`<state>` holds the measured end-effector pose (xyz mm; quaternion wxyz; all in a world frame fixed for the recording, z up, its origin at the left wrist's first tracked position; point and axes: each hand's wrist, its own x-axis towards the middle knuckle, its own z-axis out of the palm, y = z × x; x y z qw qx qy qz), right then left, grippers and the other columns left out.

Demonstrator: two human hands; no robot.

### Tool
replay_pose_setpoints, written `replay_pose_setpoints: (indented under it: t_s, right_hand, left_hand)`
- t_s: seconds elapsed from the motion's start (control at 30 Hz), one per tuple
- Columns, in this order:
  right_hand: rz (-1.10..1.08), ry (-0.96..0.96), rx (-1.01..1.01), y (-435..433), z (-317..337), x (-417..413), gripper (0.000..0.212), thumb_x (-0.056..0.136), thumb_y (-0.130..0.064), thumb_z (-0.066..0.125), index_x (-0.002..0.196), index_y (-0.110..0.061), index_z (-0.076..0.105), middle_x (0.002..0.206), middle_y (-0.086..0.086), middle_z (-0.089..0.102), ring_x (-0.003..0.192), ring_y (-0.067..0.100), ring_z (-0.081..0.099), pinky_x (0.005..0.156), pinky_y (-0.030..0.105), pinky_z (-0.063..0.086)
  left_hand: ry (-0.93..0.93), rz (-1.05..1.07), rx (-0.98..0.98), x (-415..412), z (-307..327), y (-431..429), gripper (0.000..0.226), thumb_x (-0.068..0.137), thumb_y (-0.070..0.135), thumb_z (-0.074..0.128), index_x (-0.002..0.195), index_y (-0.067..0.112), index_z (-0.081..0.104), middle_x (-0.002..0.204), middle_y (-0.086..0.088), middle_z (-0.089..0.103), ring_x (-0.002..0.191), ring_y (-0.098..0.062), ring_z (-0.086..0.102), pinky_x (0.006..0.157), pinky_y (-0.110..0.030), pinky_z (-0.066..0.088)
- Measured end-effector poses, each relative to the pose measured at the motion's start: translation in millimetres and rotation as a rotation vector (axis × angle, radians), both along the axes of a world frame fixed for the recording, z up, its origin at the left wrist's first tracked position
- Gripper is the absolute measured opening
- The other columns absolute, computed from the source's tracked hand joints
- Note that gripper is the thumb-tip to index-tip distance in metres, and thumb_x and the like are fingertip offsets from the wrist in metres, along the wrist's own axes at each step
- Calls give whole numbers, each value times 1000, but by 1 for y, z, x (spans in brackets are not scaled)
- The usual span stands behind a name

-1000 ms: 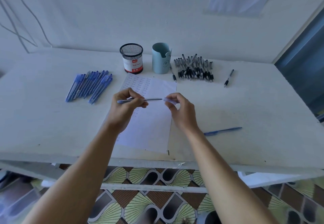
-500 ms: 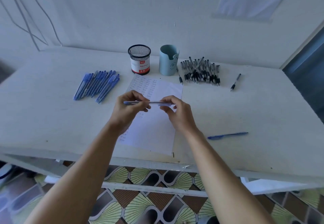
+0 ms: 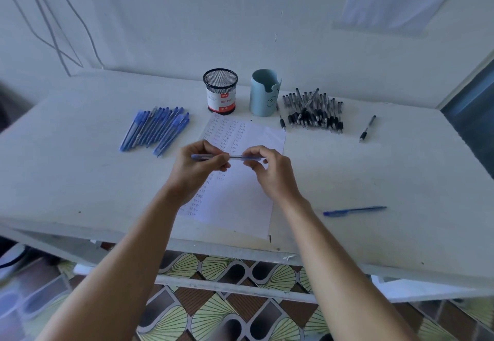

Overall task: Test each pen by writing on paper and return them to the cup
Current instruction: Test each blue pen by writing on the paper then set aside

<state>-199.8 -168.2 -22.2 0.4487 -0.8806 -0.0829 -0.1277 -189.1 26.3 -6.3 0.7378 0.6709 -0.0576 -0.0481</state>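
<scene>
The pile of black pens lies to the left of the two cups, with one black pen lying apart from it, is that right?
No. The head view shows the pile of black pens to the right of the mesh cup and the light blue cup; the blue pens are the ones on their left. One black pen does lie apart from the pile.

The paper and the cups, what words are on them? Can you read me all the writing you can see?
"Ball Pen": on the red band of the mesh cup label; the smaller print above is too blurred.
"Test": handwritten over and over in columns on the paper.
Blue cup: a drawn face, no words.
Held pen, blue pens, black pens: nothing readable.
</scene>
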Motion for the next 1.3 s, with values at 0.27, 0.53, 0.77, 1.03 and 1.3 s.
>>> replay_pose_setpoints:
  t_s: [0.27,0.53,0.77,1.03,1.3]
  right_hand:
    - [10,24,-18,3,2,8,16,88,-10,73,103,-17,75,96,-4,73,95,16,62,81,6,38]
    - [-52,160,-436,-4,-15,12,54,96,-27,56,149,-25,43,160,2,33,147,23,27,117,38,18]
    - [-43,163,-533,-5,-22,10,46,99,-33,49,145,-26,49,159,-3,35,149,20,23,118,36,11]
    - [-43,168,-518,-5,-23,10,46,98,-34,49,144,-27,49,159,-3,35,149,20,24,119,36,11]
    - [-17,283,-377,-10,-17,18,43,95,-27,56,139,-26,54,156,-4,40,147,17,28,118,29,13]
  left_hand:
    - [-15,-14,76,2,-1,7,10,80,2,77,78,0,67,77,-19,72,73,-27,69,74,-34,57]
    - [-11,511,259,31,-12,28,15,79,11,78,90,21,78,87,0,76,84,-17,72,81,-27,56]
    - [-182,620,1059,52,-28,41,8,85,20,72,91,15,74,99,-6,74,101,-31,59,91,-37,35]
    - [-128,637,1125,62,-22,50,7,87,19,68,88,12,66,100,-12,69,103,-34,54,86,-42,42]
    - [-523,193,1109,27,-28,-16,35,88,26,56,118,12,67,116,-10,68,113,-35,55,94,-46,45]
